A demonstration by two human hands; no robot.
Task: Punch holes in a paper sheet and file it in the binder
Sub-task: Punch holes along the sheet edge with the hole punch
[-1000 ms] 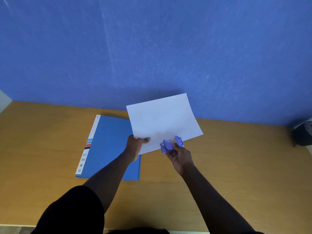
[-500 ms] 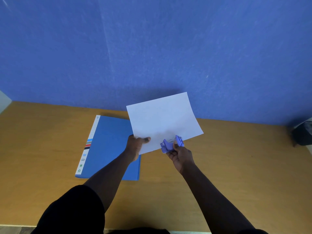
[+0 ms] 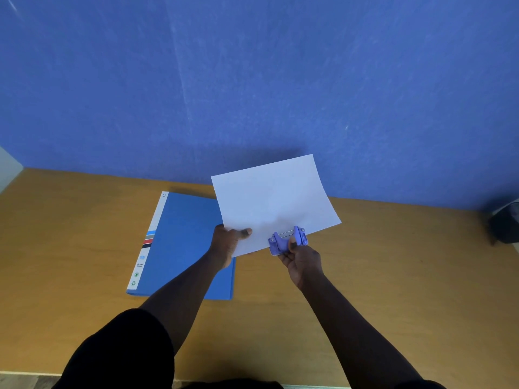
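A white paper sheet point(image 3: 273, 199) is held up above the wooden table point(image 3: 393, 276). My left hand point(image 3: 227, 242) pinches its near left corner, thumb on top. A small purple hole punch point(image 3: 288, 240) sits over the sheet's near edge, and my right hand point(image 3: 302, 261) grips it from below with the thumb on its top. The closed blue binder point(image 3: 182, 242) lies flat on the table to the left, partly under the sheet and my left forearm.
A blue wall point(image 3: 252, 80) rises right behind the table. A dark object point(image 3: 505, 223) stands at the far right edge of the table. A white surface point(image 3: 8, 167) shows at the far left.
Almost nothing has moved. The sheet and the punch have shifted very slightly, with both hands keeping the same hold.
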